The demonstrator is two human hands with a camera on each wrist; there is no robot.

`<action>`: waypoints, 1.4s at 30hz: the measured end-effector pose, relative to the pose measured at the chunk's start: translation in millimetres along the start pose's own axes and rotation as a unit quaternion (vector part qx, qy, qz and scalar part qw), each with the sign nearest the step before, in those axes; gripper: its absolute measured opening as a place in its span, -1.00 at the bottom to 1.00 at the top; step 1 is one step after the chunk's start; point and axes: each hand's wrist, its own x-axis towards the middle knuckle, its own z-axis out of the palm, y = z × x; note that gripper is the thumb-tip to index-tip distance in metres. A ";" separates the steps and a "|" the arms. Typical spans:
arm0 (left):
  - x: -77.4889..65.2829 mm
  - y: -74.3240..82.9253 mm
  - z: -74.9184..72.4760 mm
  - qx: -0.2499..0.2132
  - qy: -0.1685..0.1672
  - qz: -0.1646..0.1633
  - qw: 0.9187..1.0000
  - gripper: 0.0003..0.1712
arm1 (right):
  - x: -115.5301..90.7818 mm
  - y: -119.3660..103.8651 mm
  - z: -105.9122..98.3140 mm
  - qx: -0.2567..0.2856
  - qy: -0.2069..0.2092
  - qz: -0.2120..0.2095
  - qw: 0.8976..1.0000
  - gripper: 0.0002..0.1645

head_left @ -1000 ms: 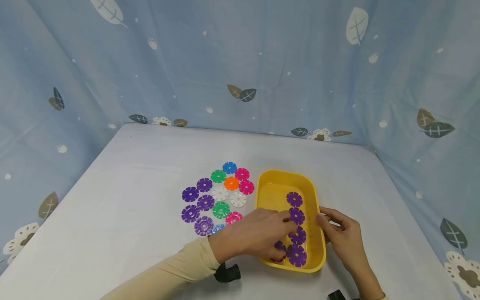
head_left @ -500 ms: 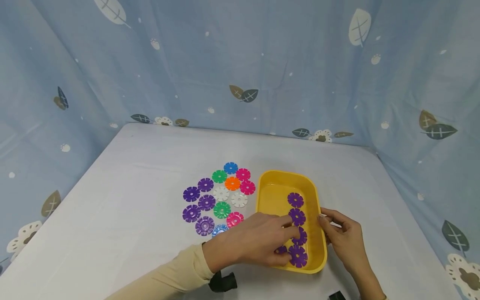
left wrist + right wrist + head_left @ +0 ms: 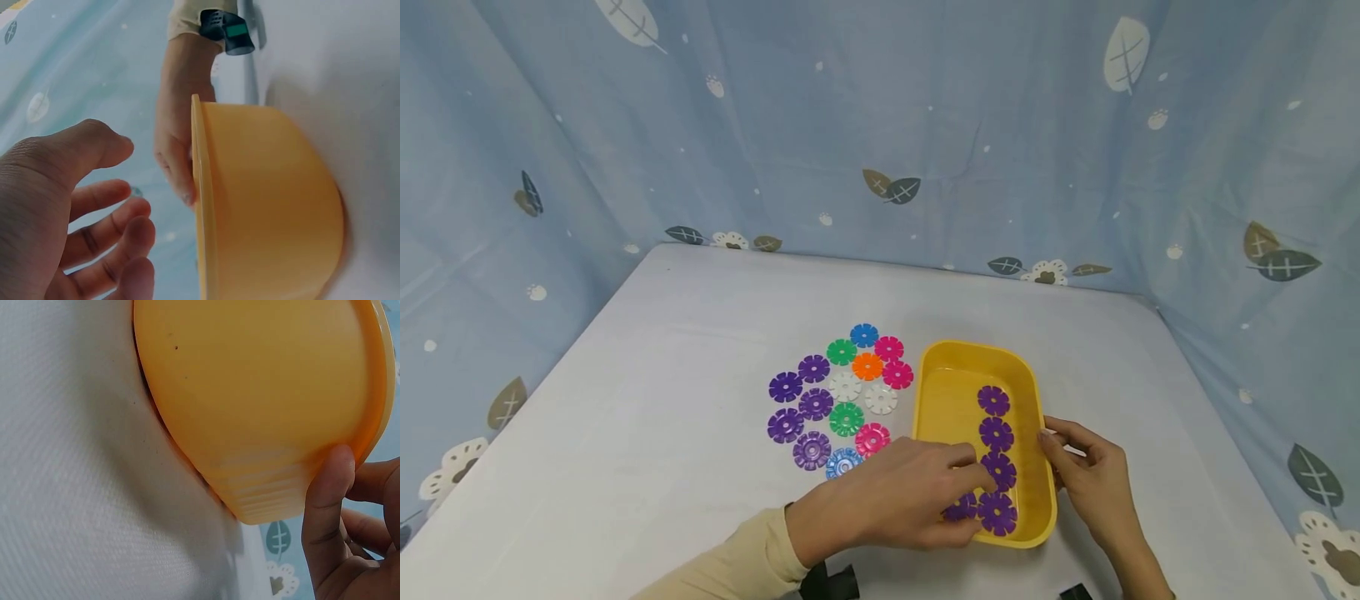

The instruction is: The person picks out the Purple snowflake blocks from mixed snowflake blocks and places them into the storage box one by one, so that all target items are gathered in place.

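A yellow plastic tray stands on the table, with a column of purple snowflake discs along its right side. Another purple snowflake disc lies at its near left, partly covered by my left hand. That hand reaches over the left rim with loosely bent fingers; in the left wrist view the hand holds nothing and is apart from the tray wall. On the opposite side my right hand grips the right rim, its thumb against the outer wall in the right wrist view.
Left of the tray lie several loose snowflake discs: purple, green, white, pink, orange and blue. A leaf-print curtain hangs behind the white table.
My left hand has drawn back slightly left and toward me, and more of the near-left purple snowflake disc shows. My right hand stays on the tray rim.
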 end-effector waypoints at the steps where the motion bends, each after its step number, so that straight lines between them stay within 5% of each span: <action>1: -2.0 -0.1 0.3 -0.006 0.003 -0.003 1.000 -0.69 | 0.1 0.1 0.0 -0.001 0.000 0.000 1.000 -0.58; 20: -38.8 6.4 14.2 -0.068 0.042 0.012 0.997 -0.70 | -0.4 -1.1 0.2 -0.008 0.005 -0.003 1.000 -0.59; 42: -88.6 -2.0 26.0 -0.169 0.023 -0.127 0.977 -0.68 | 0.5 -0.6 0.1 -0.014 0.005 -0.006 1.000 -0.57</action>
